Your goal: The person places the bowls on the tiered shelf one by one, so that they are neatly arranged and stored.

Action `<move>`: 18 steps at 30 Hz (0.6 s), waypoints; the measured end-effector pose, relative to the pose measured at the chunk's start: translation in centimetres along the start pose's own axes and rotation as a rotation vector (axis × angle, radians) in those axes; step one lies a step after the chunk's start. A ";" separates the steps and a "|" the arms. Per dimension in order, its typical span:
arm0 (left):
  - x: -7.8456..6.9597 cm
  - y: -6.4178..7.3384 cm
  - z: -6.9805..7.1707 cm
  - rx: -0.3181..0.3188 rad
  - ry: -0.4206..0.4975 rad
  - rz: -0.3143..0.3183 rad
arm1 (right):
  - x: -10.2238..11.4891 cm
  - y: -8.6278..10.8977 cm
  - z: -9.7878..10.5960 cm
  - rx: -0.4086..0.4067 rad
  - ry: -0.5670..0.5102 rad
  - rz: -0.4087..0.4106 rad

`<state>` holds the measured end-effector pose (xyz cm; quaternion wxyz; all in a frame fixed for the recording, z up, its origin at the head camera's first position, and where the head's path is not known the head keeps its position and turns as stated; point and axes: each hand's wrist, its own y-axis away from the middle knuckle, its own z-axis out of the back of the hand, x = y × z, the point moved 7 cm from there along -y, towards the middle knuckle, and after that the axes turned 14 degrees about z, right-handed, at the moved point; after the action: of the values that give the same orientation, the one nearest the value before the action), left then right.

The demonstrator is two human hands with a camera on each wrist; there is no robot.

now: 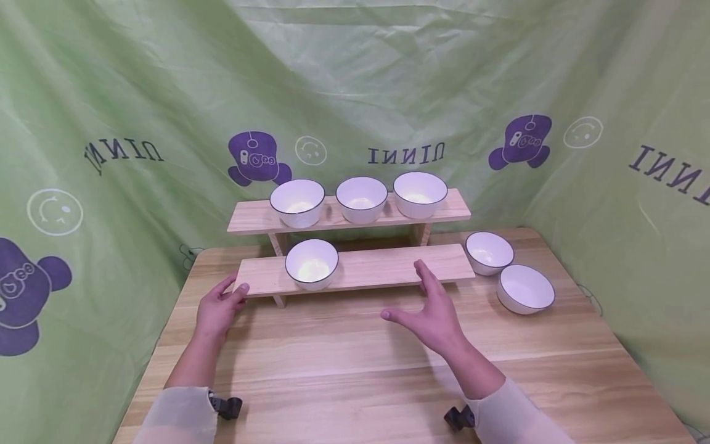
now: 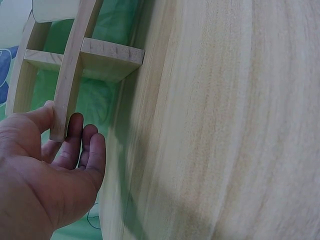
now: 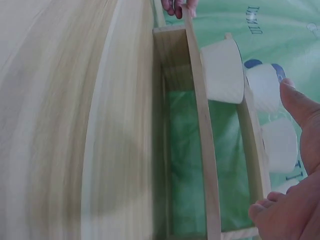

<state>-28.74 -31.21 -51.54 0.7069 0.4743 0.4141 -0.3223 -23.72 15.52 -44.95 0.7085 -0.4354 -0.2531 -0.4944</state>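
Observation:
A two-tier wooden shelf (image 1: 388, 269) stands on the table. My left hand (image 1: 218, 310) pinches the left end of its lower board (image 2: 67, 85), thumb on top and fingers beneath. My right hand (image 1: 435, 314) hovers in front of the lower board's right part, thumb and fingers spread apart, holding nothing. One white bowl (image 1: 312, 265) with a dark rim sits on the lower board, left of its middle. On the upper board are three more white bowls, a left one (image 1: 297, 203), a middle one (image 1: 362, 200) and a right one (image 1: 420, 195).
Two white bowls stand on the table right of the shelf: one (image 1: 489, 253) close to the board's end, the other (image 1: 526, 289) nearer the front. A green printed curtain (image 1: 355, 92) surrounds the wooden table (image 1: 333, 370) at the back and sides.

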 end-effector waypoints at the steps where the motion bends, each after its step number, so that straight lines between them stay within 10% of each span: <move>1: 0.0 0.0 0.0 0.001 -0.001 0.000 | -0.2 0.1 0.2 -0.003 0.001 -0.001; 18: 0.0 0.2 0.0 -0.004 -0.017 0.006 | -2.2 2.1 3.7 -0.041 0.071 -0.065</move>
<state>-28.62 -31.15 -51.44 0.7122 0.4715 0.4073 -0.3233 -22.36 20.04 -45.65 0.6913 -0.4236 -0.2315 -0.5376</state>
